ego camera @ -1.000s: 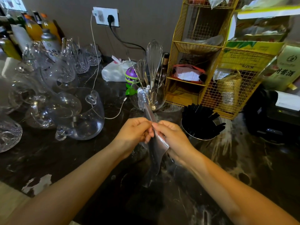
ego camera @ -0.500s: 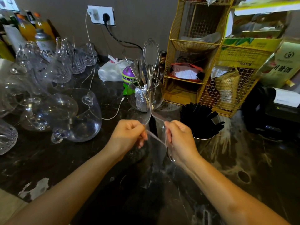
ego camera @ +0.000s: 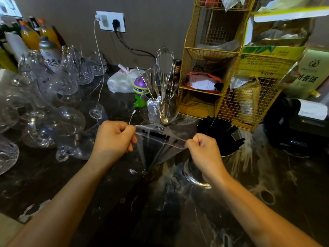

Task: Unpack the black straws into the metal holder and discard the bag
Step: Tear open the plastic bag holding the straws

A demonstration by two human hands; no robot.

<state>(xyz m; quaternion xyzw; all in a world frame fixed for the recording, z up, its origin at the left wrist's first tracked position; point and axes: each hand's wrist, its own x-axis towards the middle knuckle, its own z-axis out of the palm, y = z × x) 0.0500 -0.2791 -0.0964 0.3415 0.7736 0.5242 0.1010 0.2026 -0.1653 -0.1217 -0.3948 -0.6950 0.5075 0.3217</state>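
Pinching empty clear bag (ego camera: 158, 141) taut, left hand (ego camera: 113, 138), right hand (ego camera: 204, 150), fingers closed.

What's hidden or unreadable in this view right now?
- Metal holder: head view, body hidden by right hand and black straws.
- Clear bag: black print stretched, unreadable.
- Any bin: not in view.
- Whisk jar label: too small.
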